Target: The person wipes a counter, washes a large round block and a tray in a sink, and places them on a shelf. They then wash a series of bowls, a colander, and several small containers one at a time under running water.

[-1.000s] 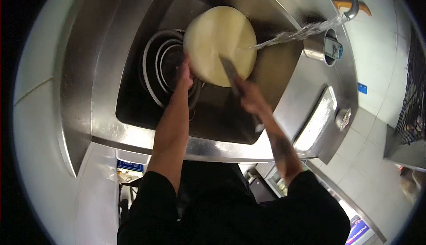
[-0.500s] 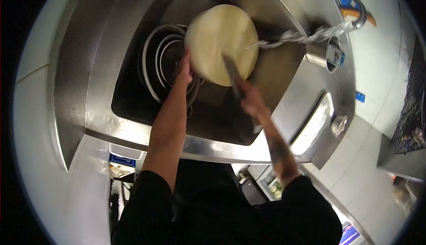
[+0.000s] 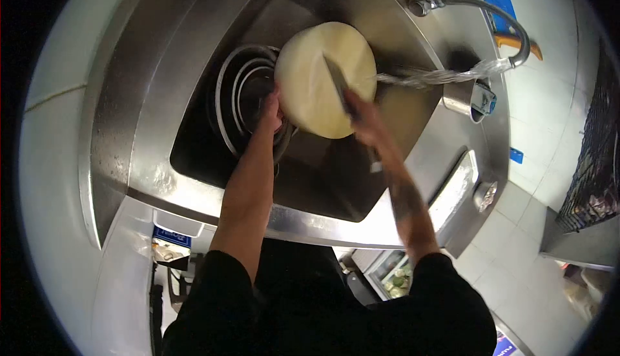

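Observation:
A thick, round, pale-yellow board, which looks like a cutting board, is held tilted over the sink, its flat face toward me. My left hand is closed on its left edge; the fingers behind the board are hidden. In my right hand is a knife, its blade lying against the board's face. The right fingers are wrapped round it and slightly blurred. Water streams from the faucet on the right to the board's right edge.
Nested round pans or bowls sit in the steel sink left of the board. On the right ledge are a metal container, a long shallow tray and a scouring pad. An orange-handled tool lies behind the faucet.
The knife blade has moved up and slightly left across the board's face with my right hand. My left hand keeps its hold on the edge. The whole view has shifted slightly.

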Demonstrator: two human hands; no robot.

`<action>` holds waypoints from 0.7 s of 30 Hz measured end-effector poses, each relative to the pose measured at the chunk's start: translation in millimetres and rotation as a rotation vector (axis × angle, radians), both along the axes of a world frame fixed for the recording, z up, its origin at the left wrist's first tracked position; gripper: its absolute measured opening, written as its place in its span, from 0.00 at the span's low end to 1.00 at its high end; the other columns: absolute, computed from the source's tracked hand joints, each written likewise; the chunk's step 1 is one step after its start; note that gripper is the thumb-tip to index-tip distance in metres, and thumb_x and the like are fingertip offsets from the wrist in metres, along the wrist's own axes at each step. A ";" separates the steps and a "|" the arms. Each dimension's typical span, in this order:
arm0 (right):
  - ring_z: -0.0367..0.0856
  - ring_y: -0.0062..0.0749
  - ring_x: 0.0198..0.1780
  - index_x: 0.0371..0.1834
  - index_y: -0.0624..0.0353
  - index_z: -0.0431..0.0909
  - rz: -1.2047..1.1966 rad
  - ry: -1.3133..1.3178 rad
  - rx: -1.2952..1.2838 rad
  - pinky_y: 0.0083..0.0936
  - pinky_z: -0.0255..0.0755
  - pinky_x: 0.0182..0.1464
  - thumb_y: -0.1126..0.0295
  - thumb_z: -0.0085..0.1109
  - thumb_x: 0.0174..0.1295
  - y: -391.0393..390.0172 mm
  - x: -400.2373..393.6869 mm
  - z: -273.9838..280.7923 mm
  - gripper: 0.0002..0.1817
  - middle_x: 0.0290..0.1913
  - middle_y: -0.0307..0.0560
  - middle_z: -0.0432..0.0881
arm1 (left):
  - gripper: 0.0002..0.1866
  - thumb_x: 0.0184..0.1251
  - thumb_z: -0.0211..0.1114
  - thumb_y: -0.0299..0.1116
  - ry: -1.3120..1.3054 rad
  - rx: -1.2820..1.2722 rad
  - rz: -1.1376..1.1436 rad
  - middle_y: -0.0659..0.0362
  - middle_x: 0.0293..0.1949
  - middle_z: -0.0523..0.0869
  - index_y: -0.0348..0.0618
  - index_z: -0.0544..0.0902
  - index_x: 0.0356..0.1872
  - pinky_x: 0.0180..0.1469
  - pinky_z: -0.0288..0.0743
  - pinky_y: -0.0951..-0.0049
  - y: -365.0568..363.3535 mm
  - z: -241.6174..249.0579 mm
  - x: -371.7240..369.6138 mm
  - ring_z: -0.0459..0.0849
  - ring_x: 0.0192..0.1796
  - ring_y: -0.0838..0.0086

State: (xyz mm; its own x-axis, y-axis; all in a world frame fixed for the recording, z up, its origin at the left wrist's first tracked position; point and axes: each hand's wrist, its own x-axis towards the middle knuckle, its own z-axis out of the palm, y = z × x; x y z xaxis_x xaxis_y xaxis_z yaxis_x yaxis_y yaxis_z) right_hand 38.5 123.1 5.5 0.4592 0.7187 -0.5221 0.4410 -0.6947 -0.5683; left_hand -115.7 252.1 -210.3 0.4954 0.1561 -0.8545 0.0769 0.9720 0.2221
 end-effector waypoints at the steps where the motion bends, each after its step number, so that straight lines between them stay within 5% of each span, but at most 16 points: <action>1: 0.63 0.40 0.70 0.69 0.57 0.62 0.032 -0.023 -0.145 0.32 0.54 0.71 0.81 0.49 0.51 -21.0 -33.4 16.9 0.36 0.69 0.55 0.65 | 0.42 0.56 0.60 0.68 -0.011 -0.021 0.023 0.59 0.57 0.77 0.44 0.70 0.63 0.56 0.64 0.65 -2.7 -11.7 -0.1 0.73 0.56 0.67; 2: 0.59 0.46 0.71 0.70 0.55 0.60 0.004 0.122 -0.088 0.34 0.53 0.72 0.86 0.47 0.47 -60.4 -59.5 8.8 0.40 0.70 0.58 0.61 | 0.41 0.57 0.60 0.67 -0.019 -0.037 0.045 0.60 0.56 0.77 0.45 0.71 0.63 0.55 0.64 0.65 -3.4 -18.7 -1.9 0.73 0.55 0.67; 6: 0.56 0.48 0.73 0.72 0.49 0.58 0.116 0.035 -0.162 0.35 0.53 0.72 0.88 0.47 0.44 -54.0 -101.6 23.5 0.44 0.72 0.57 0.58 | 0.39 0.59 0.60 0.65 0.097 -0.029 0.041 0.59 0.55 0.78 0.44 0.72 0.62 0.54 0.65 0.66 -0.7 -2.4 -1.3 0.73 0.54 0.68; 7: 0.55 0.46 0.73 0.72 0.44 0.57 0.090 0.015 -0.120 0.35 0.53 0.72 0.86 0.49 0.45 -43.4 -94.8 14.5 0.45 0.73 0.55 0.57 | 0.38 0.60 0.60 0.64 0.040 -0.015 0.071 0.58 0.54 0.78 0.44 0.72 0.61 0.52 0.66 0.66 -6.6 -14.9 -2.5 0.74 0.52 0.69; 11: 0.71 0.45 0.64 0.71 0.52 0.59 0.086 -0.161 0.023 0.31 0.64 0.66 0.77 0.54 0.48 59.3 1.3 -38.7 0.40 0.65 0.57 0.69 | 0.35 0.62 0.60 0.61 0.025 0.019 0.028 0.58 0.52 0.79 0.44 0.74 0.60 0.47 0.66 0.69 7.8 -1.9 -0.9 0.74 0.46 0.70; 13: 0.68 0.44 0.66 0.70 0.54 0.61 0.135 -0.192 0.006 0.33 0.61 0.67 0.76 0.53 0.48 85.7 42.5 -40.0 0.39 0.66 0.56 0.68 | 0.30 0.65 0.58 0.59 0.041 0.046 -0.064 0.60 0.48 0.81 0.44 0.76 0.56 0.44 0.70 0.69 8.3 -14.2 -1.9 0.77 0.44 0.71; 16: 0.62 0.44 0.70 0.70 0.54 0.61 0.122 -0.027 -0.022 0.34 0.56 0.71 0.80 0.49 0.46 36.6 5.2 1.8 0.40 0.69 0.55 0.64 | 0.25 0.68 0.56 0.55 -0.015 0.037 -0.076 0.62 0.43 0.83 0.45 0.79 0.51 0.42 0.74 0.68 13.7 -38.5 -2.3 0.80 0.42 0.73; 21: 0.54 0.43 0.74 0.70 0.53 0.61 -0.018 0.100 -0.194 0.33 0.47 0.74 0.85 0.46 0.44 -64.8 -95.2 24.3 0.42 0.71 0.57 0.59 | 0.22 0.70 0.55 0.52 -0.050 -0.009 0.068 0.63 0.42 0.83 0.46 0.79 0.50 0.41 0.72 0.69 14.3 -3.4 7.1 0.80 0.42 0.73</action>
